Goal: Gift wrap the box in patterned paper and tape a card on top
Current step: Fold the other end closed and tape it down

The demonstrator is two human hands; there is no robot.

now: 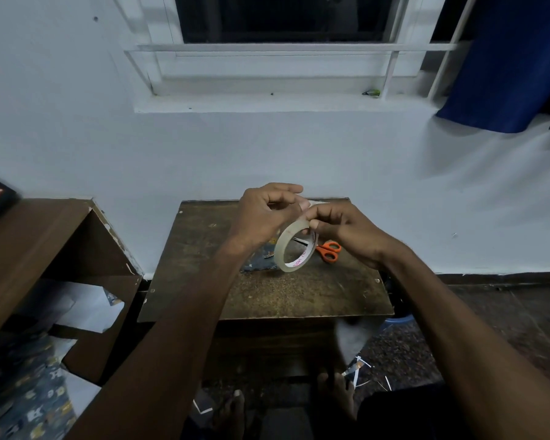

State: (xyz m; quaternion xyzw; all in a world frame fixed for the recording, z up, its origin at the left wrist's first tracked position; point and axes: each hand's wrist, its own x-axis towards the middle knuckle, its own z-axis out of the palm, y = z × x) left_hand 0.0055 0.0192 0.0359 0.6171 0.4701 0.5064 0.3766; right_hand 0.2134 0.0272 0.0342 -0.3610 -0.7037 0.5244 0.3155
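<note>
— What have your hands got hold of?

— Your left hand [264, 214] and right hand [346, 231] are both raised over the middle of the table [267, 300], meeting at a roll of clear tape [294, 246]. The right grip pinches the top of the roll with curled fingers. The left grip is curled too, thumb and fingers closed at the roll's top edge, just beside the right fingertips.

— And the box?

— Something in dark patterned paper [261, 260] lies on the table under your left wrist, mostly hidden; you can't tell from here if it is the box. Orange-handled scissors [327, 250] lie to the right of it, behind the roll.

— Anything else nearby?

— More patterned paper [29, 404] lies on the floor at near left, beside a brown shelf [29, 249].
</note>
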